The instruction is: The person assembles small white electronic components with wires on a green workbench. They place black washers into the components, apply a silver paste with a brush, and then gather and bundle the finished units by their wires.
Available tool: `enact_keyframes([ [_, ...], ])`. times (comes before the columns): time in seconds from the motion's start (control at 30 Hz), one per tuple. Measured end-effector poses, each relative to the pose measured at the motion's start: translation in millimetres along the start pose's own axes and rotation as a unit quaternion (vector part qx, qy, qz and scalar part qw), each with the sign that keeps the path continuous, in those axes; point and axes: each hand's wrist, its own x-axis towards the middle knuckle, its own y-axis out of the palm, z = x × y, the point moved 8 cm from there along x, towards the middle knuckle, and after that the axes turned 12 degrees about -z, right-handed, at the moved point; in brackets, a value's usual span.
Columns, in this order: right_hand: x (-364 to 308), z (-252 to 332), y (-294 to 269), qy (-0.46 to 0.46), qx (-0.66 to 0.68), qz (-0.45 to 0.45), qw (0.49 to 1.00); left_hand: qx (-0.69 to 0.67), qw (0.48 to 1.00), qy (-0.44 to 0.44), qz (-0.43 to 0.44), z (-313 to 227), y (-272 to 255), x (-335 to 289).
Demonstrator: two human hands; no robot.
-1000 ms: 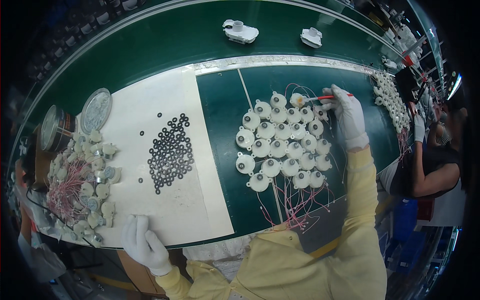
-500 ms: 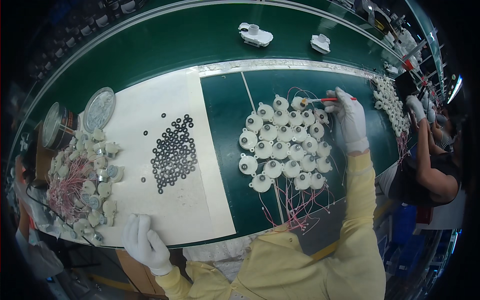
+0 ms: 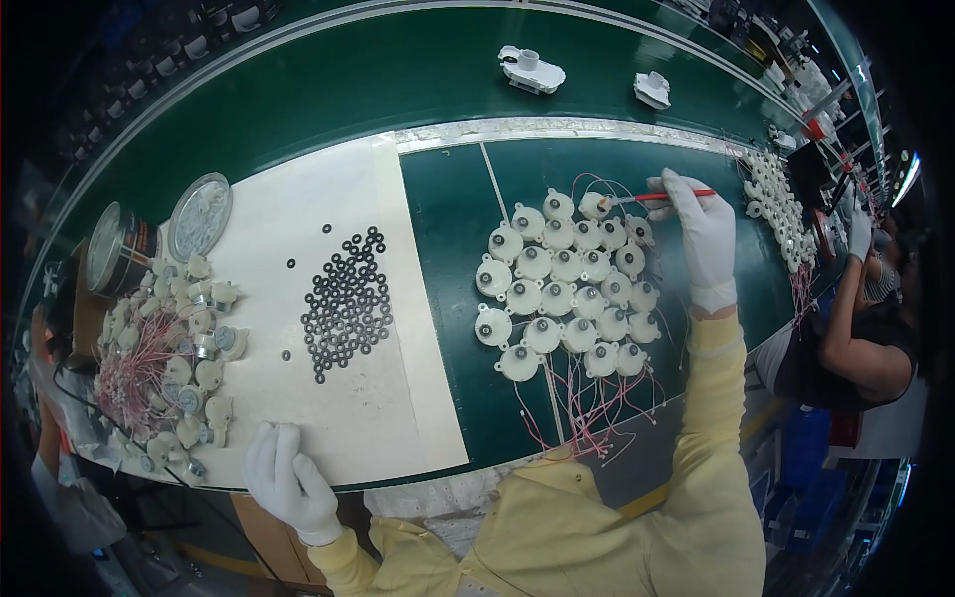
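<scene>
My right hand [image 3: 702, 239], in a white glove, grips a thin brush [image 3: 676, 195] with a red handle. Its tip meets the top of a round white motor housing [image 3: 594, 205] at the far edge of a cluster. Several similar housings [image 3: 565, 266] stand in rows, each with a dark centre, and pink wires [image 3: 587, 418] trail off the near side. At the front edge of the white sheet [image 3: 418, 418] rests my left hand [image 3: 290, 485], also gloved. It holds nothing, its fingers loosely bent and the thumb apart.
Black rings [image 3: 343, 303] lie on the sheet. To the left are a heap of wired motors [image 3: 164, 368], a tin [image 3: 117, 249] and a round clear lid [image 3: 199, 217]. White parts [image 3: 532, 70] sit on the green belt [image 3: 398, 70]. A co-worker [image 3: 865, 328] is at the right.
The white parts on the belt have shifted right. My right hand and the brush have moved slightly, the tip staying at the same housing. My left hand has barely moved.
</scene>
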Motion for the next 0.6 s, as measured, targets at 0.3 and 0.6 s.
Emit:
enact_keyframes([
  [0.3, -5, -8, -6, 0.002, -0.004, 0.008, 1.0, -0.003, 1.0, 0.004, -0.001, 0, 0, 1],
  [0.6, -5, -10, -12, 0.015, 0.0, 0.0, 1.0, 0.002, 1.0, 0.001, 0.002, 0, 1, -1],
])
